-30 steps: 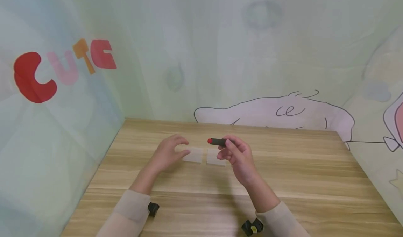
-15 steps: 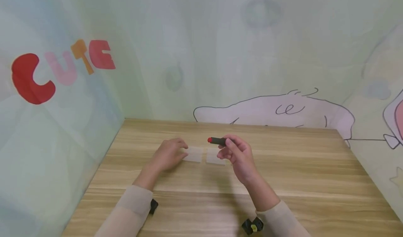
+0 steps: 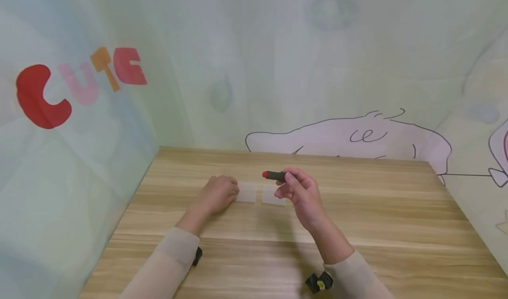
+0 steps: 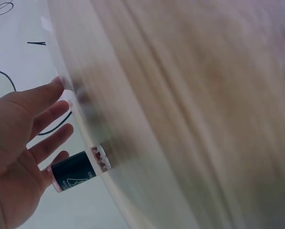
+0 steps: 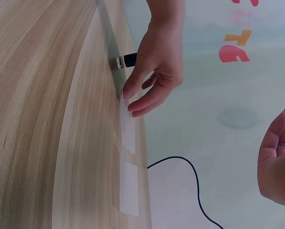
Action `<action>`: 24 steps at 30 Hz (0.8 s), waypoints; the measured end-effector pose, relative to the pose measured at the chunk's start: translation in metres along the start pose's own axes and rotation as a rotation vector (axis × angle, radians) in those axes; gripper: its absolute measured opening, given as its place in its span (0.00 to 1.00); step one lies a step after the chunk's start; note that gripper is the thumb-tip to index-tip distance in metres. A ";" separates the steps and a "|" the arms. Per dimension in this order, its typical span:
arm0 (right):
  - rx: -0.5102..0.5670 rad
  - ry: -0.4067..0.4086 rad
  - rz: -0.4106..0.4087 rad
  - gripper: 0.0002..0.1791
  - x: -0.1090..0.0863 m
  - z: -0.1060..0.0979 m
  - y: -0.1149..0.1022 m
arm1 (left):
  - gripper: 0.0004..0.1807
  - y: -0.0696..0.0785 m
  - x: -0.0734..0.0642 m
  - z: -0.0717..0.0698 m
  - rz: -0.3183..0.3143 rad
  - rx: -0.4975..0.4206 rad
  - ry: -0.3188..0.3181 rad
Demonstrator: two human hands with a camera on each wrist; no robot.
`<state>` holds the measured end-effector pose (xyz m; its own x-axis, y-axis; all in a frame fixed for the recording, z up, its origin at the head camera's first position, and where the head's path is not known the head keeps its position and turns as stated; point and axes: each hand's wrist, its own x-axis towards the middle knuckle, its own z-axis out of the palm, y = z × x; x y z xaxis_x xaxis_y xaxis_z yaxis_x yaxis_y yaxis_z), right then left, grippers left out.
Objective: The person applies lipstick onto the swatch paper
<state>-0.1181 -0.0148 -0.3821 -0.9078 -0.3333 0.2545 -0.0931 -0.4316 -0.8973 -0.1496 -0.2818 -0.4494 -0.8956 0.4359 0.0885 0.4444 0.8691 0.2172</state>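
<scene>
My right hand (image 3: 307, 197) pinches a dark stick with a red tip (image 3: 274, 175) between thumb and fingers, held above the table with the tip pointing left. Two small white rectangles (image 3: 247, 193) lie side by side on the wood, a narrow gap between them. My left hand (image 3: 218, 195) is low at the left rectangle, fingertips right at its near end; its thumb and fingers are slightly apart in the right wrist view. Under the left palm a dark cylinder with pale lettering (image 4: 73, 171) is upright, its whitish patterned end close to the tabletop. The head view hides this cylinder.
The wooden table (image 3: 377, 219) meets a printed fabric wall (image 3: 190, 69) at the back and sides. Coloured letters mark the wall at left. Black wrist devices (image 3: 319, 282) sit at both cuffs, near the table's surface.
My left hand has lowered and shifted slightly right, its fingers drawing closer together at the left rectangle. My right hand stays nearly still with the red-tipped stick.
</scene>
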 end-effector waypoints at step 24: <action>-0.729 0.071 0.101 0.09 0.037 -0.008 0.050 | 0.04 0.002 -0.001 0.006 -0.026 -0.037 0.002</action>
<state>-0.1596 -0.0422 -0.4199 -0.9483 -0.2760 0.1565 -0.2335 0.2730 -0.9332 -0.1480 -0.2789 -0.4546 -0.9071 0.4123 0.0842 0.4196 0.8709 0.2557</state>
